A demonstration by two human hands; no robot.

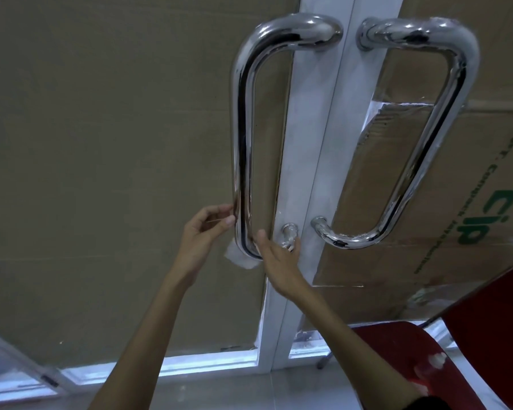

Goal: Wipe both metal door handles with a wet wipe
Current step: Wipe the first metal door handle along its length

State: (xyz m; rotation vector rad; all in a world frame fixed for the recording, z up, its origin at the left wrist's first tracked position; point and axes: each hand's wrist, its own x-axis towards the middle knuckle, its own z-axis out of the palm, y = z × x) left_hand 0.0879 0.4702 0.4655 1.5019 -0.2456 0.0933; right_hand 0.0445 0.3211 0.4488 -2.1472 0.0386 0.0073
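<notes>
Two chrome D-shaped handles hang on a white-framed double door. The left door handle [243, 137] is in the middle of the view, the right door handle [427, 137] beside it. A white wet wipe [242, 258] lies against the lower bend of the left handle. My right hand [279, 261] reaches in at that bend, thumb up against the bar and fingers behind it, and the wipe sticks out from under it. My left hand [205, 232] is at the bar's left side just above. Its thumb and fingertips are pinched together against the metal; whether they hold anything is unclear.
A red chair [471, 335] stands close at the lower right, in front of the right door. Brown cardboard [101, 143] covers both door panes. A small lock knob [289, 232] sits on the frame between the handles. Pale floor tiles [219, 389] lie below.
</notes>
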